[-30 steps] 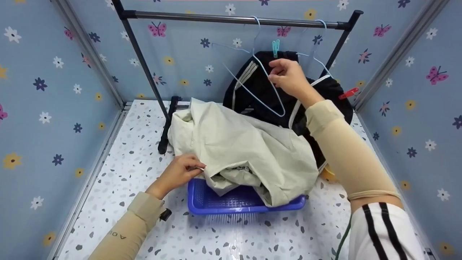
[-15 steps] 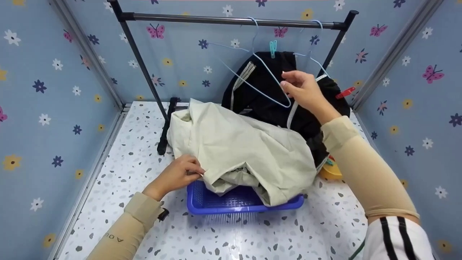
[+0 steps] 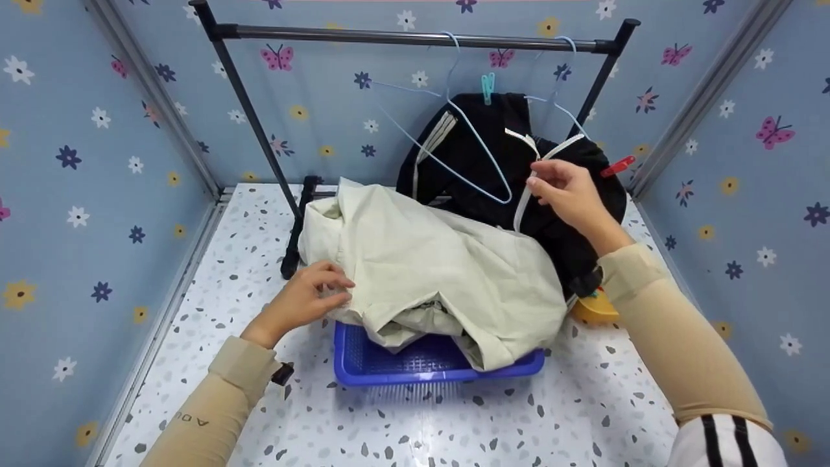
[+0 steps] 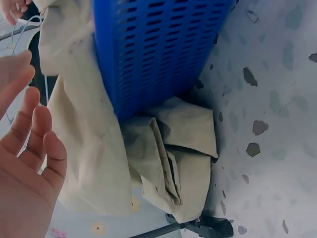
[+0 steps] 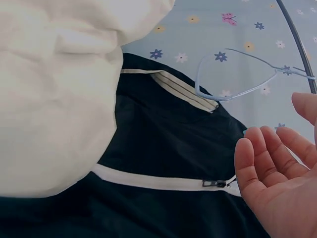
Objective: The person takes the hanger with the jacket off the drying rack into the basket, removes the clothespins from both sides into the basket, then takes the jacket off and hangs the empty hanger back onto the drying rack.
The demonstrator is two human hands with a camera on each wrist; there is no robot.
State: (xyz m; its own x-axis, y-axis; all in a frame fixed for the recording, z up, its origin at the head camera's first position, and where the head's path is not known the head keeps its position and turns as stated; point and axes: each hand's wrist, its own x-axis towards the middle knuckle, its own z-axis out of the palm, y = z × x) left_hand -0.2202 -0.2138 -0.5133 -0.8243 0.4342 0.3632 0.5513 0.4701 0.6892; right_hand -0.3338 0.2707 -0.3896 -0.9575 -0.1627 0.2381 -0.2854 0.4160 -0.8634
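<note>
A pale cream garment lies heaped over a blue plastic basket, its folds drooping past the rim. My left hand is beside the garment's left edge, fingers loosely bent and holding nothing; the left wrist view shows the palm and spread fingers. Behind the basket a black jacket with a white zipper hangs from a blue wire hanger at the right. In front of its zipper is my right hand, relaxed fingers with nothing between them. A bare blue wire hanger hangs from the rail to the left of this hand.
A dark metal rail spans the back. A teal clothespin and a red clothespin are on the jacket. A yellow container stands on the speckled floor, partly behind the sleeve. Patterned walls enclose three sides.
My right hand has moved right and down, away from the bare hanger, which has swung a little. My left hand has let go of the garment's edge and shifted left.
</note>
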